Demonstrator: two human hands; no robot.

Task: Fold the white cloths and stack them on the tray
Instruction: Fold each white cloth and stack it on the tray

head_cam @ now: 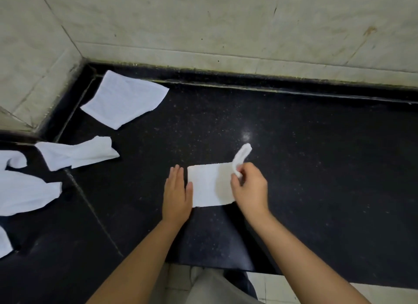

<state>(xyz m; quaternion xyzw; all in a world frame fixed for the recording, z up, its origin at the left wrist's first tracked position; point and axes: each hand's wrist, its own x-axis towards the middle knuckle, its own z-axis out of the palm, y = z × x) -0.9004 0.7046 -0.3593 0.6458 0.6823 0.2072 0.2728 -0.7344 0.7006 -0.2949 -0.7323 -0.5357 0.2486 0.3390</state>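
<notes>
White cloth between hands, right hand pinching corner.

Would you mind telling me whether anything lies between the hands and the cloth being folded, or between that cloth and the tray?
Nothing separates them: the right hand pinches the lifted end of the folded white cloth, and the left hand lies flat against its left edge. No tray appears in this view, so that path cannot be judged.

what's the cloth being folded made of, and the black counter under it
The cloth being folded looks like soft white terry or cotton: matte, nubby, bending limply where the right hand pinches it. The counter looks like polished black granite or similar stone: speckled, with a glossy light reflection.
</notes>
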